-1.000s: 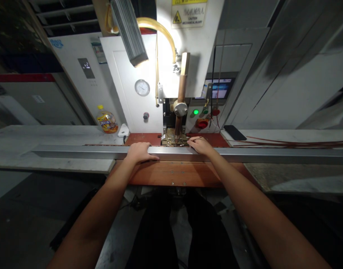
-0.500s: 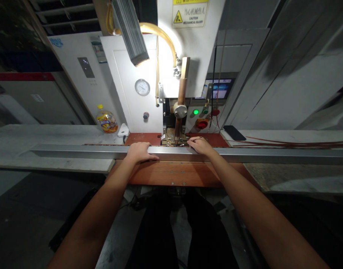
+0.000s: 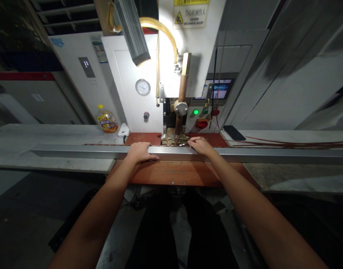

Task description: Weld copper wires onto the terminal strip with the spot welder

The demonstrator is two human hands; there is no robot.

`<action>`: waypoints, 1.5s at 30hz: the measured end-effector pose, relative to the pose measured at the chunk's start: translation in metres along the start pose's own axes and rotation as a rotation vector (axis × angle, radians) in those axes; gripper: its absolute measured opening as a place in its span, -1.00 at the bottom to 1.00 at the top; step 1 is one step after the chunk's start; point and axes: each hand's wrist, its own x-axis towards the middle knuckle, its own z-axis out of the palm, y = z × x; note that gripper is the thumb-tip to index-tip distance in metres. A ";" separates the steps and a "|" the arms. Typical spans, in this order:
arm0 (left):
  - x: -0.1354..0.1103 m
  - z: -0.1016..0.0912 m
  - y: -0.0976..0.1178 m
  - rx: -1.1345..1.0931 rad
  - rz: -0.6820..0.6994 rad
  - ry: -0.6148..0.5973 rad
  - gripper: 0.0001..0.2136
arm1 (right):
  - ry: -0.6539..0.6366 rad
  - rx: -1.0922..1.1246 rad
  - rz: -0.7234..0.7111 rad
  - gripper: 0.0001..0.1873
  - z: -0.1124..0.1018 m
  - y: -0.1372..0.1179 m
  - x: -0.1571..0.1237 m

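Observation:
A long silver metal bar (image 3: 171,152) lies crosswise in front of the machine. My left hand (image 3: 138,152) is closed over it, fingers on the far side and thumb along the front face. My right hand (image 3: 200,145) rests at the bar's far edge, fingers pinched on a thin shiny tool (image 3: 184,144) whose kind is unclear. The tool points left to the small metal fixture (image 3: 169,140) behind the bar. Above the fixture, a copper electrode rod (image 3: 179,125) comes down, its lower tip close to the fixture. My right fingertips are partly hidden.
Behind stands a white machine (image 3: 132,67) with a gauge (image 3: 142,87), a lit green button (image 3: 195,112) and a screen (image 3: 222,89). A bottle (image 3: 107,119) stands on the left worktop; a black phone (image 3: 234,133) and thin brown strips (image 3: 294,143) lie right. A wooden board (image 3: 160,173) is in front.
The view has shifted very slightly. Both hands and the bar keep their places; the tool's tip shows slightly more to the left of my right fingers.

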 end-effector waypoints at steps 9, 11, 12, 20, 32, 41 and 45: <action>-0.005 0.000 0.001 -0.006 -0.004 0.008 -0.17 | 0.024 0.021 -0.017 -0.61 0.000 -0.003 -0.004; -0.005 0.001 0.001 -0.010 0.003 0.014 -0.16 | 0.027 0.022 -0.020 -0.61 0.000 -0.003 -0.004; -0.006 0.001 0.001 -0.011 0.006 0.017 -0.16 | 0.026 0.023 -0.019 -0.62 0.000 -0.003 -0.004; -0.008 0.002 0.001 0.018 0.015 0.039 -0.18 | 0.034 0.019 -0.029 -0.62 0.000 -0.004 -0.006; -0.015 0.005 0.004 0.037 0.003 0.095 -0.19 | 0.085 -0.013 -0.053 -0.59 0.001 -0.004 -0.017; -0.018 0.003 0.006 0.038 0.013 0.106 -0.20 | 0.094 -0.042 -0.076 -0.61 0.002 -0.005 -0.018; -0.019 0.002 0.007 0.045 0.006 0.104 -0.20 | 0.109 -0.055 -0.080 -0.60 0.004 -0.003 -0.018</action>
